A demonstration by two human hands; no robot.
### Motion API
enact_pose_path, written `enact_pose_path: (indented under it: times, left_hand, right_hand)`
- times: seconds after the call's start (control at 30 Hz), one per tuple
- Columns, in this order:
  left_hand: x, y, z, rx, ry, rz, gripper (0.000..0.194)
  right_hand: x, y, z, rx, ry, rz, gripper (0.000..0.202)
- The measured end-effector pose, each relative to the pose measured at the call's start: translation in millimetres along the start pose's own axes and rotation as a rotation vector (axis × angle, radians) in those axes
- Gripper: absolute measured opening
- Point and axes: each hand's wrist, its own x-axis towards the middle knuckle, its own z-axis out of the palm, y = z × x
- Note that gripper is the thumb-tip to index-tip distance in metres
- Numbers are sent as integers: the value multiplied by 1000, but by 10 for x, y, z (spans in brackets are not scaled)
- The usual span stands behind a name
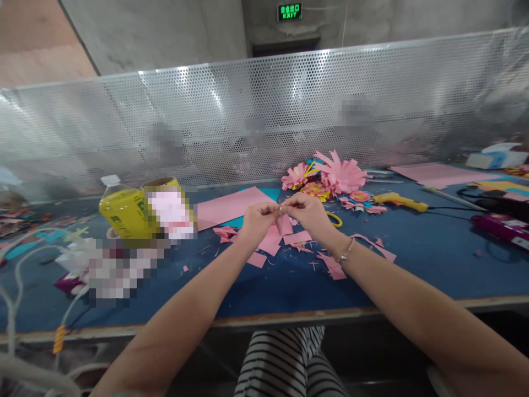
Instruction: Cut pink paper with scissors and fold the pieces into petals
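The left hand (260, 214) and the right hand (303, 212) are pinching close together at the fingertips, and they seem to be holding a small piece of pink paper (284, 225) between them. The fingers are hiding its top, so from where I am standing I cannot tell how it is folded. The paper is showing just under the fingertips, over the blue table (281, 298), with pink scraps (258, 259) lying all around.

It is looking very light to me, thin and a little stiff. I am guessing it won't be slipping much, but hard tugging could be tearing it, and a big squeeze could be squashing it. A soft pinch near the edge is seeming best.

The table is looking flat, but bits are lying about on it. A big pink sheet (231, 208) is resting past the left hand. Past the right hand, paper flowers (343, 175) are sitting in a heap, with a yellow glue gun (400, 202) lying beside them. A yellow bottle (128, 209) is sitting over on the left. A shiny metal screen (248, 88) full of holes is running along the back, and a green exit sign (290, 11) is glowing on the gray wall (185, 38).
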Motion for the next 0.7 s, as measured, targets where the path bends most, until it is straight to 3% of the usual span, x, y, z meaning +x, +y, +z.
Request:
enact_pose_path:
  times: [0.33, 0.5, 0.7]
  left_hand:
    - [31, 26, 21, 14, 14, -33, 16]
    - [46, -18, -32, 46, 42, 12, 16]
    - [70, 3, -102, 140, 103, 182, 8]
  right_hand:
    - [5, 131, 65, 347, 15, 149, 16]
    - [72, 164, -10, 413, 135, 147, 15]
    - [71, 328, 29, 276, -40, 303, 21]
